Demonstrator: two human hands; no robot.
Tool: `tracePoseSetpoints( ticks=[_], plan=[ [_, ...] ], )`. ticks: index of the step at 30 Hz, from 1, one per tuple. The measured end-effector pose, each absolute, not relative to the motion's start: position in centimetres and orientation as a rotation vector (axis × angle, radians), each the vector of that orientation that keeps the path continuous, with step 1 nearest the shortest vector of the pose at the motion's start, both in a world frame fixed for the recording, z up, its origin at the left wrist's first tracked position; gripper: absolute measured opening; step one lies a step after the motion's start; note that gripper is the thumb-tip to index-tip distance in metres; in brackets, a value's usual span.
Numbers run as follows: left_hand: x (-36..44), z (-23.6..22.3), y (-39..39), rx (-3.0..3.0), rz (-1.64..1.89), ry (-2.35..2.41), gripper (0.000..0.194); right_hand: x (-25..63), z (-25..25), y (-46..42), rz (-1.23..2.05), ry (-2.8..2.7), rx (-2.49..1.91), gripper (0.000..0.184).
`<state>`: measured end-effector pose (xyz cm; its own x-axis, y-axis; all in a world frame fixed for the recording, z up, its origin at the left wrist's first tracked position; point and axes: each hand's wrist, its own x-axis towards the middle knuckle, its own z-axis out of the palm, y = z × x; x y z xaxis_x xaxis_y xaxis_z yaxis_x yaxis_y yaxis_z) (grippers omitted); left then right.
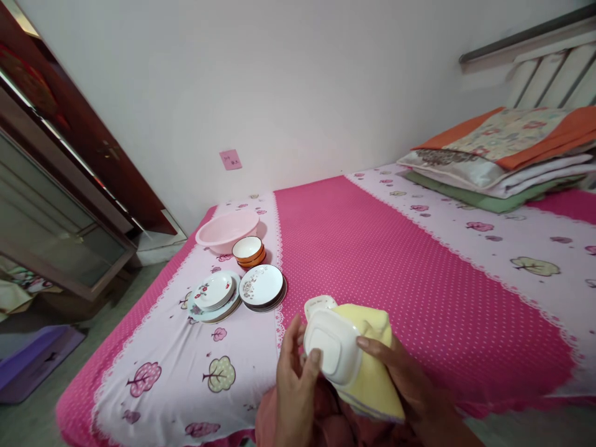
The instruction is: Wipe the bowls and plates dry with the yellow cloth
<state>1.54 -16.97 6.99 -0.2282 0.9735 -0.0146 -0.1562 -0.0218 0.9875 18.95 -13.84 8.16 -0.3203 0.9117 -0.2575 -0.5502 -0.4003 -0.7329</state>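
Observation:
A small white square dish (331,347) is tipped with its underside facing me. My left hand (298,366) grips its left edge, the thumb pressed on the base. With my right hand (395,363) I hold a yellow cloth (372,379) against the dish's right side, my thumb on the rim. The cloth covers part of that edge and hangs below it. Just beyond the dish shows a second white piece (319,304) with small lettering on its rim; whether it touches the first, I cannot tell.
On the bed (354,242) to the left stand a stack of dark-rimmed plates (263,285), flowered plates (214,292), orange-sided bowls (249,249) and a pink basin (228,230). Folded bedding (507,149) lies at the far right. A purple bin (37,363) is on the floor.

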Motion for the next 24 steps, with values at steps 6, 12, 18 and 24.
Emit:
tracePoseSetpoints(
  ticks=[6,12,18,24],
  plan=[
    [1.1,8.1,-16.7,0.515,1.341,0.774,0.042,19.0,7.9,-13.0,1.943,-0.632,-0.750,0.082],
    [1.1,8.0,-15.5,0.413,1.251,0.613,0.034,18.7,6.4,-10.9,1.752,-0.666,-0.908,0.072],
    [0.6,9.8,-10.6,0.229,1.406,0.375,0.032,18.8,8.2,-7.7,1.477,-0.698,-0.927,0.070],
    [0.5,10.5,-9.8,0.291,1.515,0.408,0.038,20.3,8.7,-7.1,1.103,-0.811,-1.099,0.061]
  ],
)
